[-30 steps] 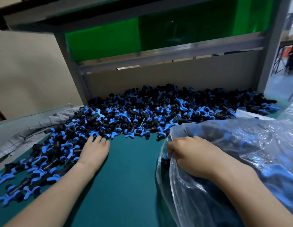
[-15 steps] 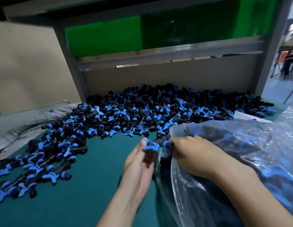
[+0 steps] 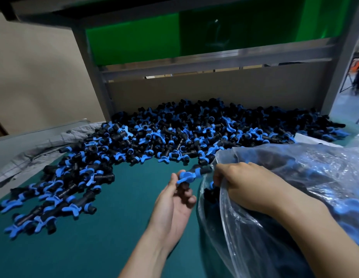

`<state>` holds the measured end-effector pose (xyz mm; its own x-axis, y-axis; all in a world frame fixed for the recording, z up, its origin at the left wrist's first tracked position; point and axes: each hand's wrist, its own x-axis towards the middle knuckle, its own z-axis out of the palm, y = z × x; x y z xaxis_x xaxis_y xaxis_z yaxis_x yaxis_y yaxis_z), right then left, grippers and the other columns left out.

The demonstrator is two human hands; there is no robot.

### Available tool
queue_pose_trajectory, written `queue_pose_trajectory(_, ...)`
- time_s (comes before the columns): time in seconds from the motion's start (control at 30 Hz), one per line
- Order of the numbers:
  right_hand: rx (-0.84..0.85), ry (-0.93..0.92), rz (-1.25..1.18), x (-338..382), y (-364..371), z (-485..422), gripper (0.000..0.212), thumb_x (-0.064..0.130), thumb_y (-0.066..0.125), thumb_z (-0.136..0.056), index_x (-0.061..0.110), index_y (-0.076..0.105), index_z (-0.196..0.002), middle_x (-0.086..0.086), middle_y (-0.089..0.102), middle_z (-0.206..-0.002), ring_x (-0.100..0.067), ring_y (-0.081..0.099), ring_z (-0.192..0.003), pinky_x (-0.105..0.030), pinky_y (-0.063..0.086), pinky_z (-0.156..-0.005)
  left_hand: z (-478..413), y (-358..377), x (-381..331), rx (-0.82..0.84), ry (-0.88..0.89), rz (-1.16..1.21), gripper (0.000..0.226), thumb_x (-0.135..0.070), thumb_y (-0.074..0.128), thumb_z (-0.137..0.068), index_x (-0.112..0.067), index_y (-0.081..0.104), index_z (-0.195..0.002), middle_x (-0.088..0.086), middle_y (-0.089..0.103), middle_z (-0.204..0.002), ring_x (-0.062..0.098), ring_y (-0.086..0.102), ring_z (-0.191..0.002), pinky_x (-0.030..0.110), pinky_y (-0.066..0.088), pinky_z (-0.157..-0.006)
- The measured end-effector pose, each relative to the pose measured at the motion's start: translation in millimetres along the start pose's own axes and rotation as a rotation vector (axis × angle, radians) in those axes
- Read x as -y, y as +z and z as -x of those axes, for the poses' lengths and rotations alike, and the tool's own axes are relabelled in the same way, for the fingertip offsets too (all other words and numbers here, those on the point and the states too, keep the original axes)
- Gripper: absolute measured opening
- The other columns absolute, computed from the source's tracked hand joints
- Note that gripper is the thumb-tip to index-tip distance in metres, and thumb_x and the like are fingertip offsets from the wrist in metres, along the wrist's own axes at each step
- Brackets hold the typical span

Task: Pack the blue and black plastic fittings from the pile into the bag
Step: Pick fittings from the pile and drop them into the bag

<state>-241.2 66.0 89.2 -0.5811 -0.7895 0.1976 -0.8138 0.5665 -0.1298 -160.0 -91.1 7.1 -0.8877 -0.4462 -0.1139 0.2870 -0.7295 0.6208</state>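
Observation:
A big pile of blue and black plastic fittings [image 3: 174, 137] spreads across the back and left of the green table [image 3: 114, 227]. My left hand [image 3: 174, 201] holds one fitting [image 3: 191, 174] in its fingertips, right at the mouth of the clear plastic bag [image 3: 295, 177]. My right hand [image 3: 245, 185] grips the bag's rim and holds the mouth open. Several fittings show darkly through the bag's plastic.
A crumpled grey cloth [image 3: 44, 149] lies at the table's left edge. A grey metal frame [image 3: 94, 73] with a green panel [image 3: 144, 37] and a cardboard back wall stands behind the pile. A white sheet [image 3: 315, 138] lies at the right, behind the bag.
My left hand left the pile on the left, carrying a fitting rightward to the bag's mouth. My right hand stayed on the bag's rim.

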Motion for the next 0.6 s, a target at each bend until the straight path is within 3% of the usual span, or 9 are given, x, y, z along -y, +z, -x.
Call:
queue_pose_trajectory(0.2,0.016,0.002,-0.024,-0.4,-1.9,0.2,0.03,0.016,0.036,-0.087,0.034,0.051,-0.106,0.01,0.065,-0.112,-0.024,0.056,-0.1,-0.032,0.03,-0.071,-11.7,-16.1,-6.6,-0.146,0.131,-0.164,0.02,-0.017,0.053,-0.099,-0.007,0.064,-0.113,0.004,0.062,-0.084,0.008,0.058,-0.064,0.019,0.048,-0.055)
queue_pose_trajectory(0.3,0.023,0.004,-0.027,0.2,-1.9,-0.6,0.032,0.014,0.037,-0.086,0.036,0.051,-0.105,0.011,0.065,-0.112,-0.024,0.056,-0.101,-0.033,0.033,-0.072,-14.6,-18.4,-4.0,-0.141,0.177,-0.23,0.018,-0.014,0.053,-0.099,-0.011,0.062,-0.115,0.004,0.066,-0.087,0.008,0.062,-0.067,0.019,0.05,-0.059)
queue_pose_trajectory(0.5,0.032,0.012,-0.017,-0.1,-2.7,0.1,0.038,0.013,0.037,-0.083,0.038,0.052,-0.107,0.011,0.064,-0.115,-0.025,0.056,-0.103,-0.034,0.038,-0.075,-15.4,-19.4,-0.4,-0.128,0.228,-0.308,0.013,-0.009,0.057,-0.097,-0.013,0.058,-0.11,0.0,0.072,-0.094,0.006,0.064,-0.072,0.019,0.051,-0.06)
queue_pose_trajectory(0.6,0.042,0.016,0.0,1.1,-3.2,0.3,0.039,0.013,0.038,-0.083,0.037,0.053,-0.109,0.013,0.063,-0.119,-0.024,0.056,-0.104,-0.033,0.035,-0.074,-14.2,-20.5,-0.6,-0.144,0.277,-0.364,0.015,-0.001,0.058,-0.094,-0.013,0.057,-0.103,-0.001,0.072,-0.086,0.006,0.062,-0.072,0.019,0.049,-0.065)
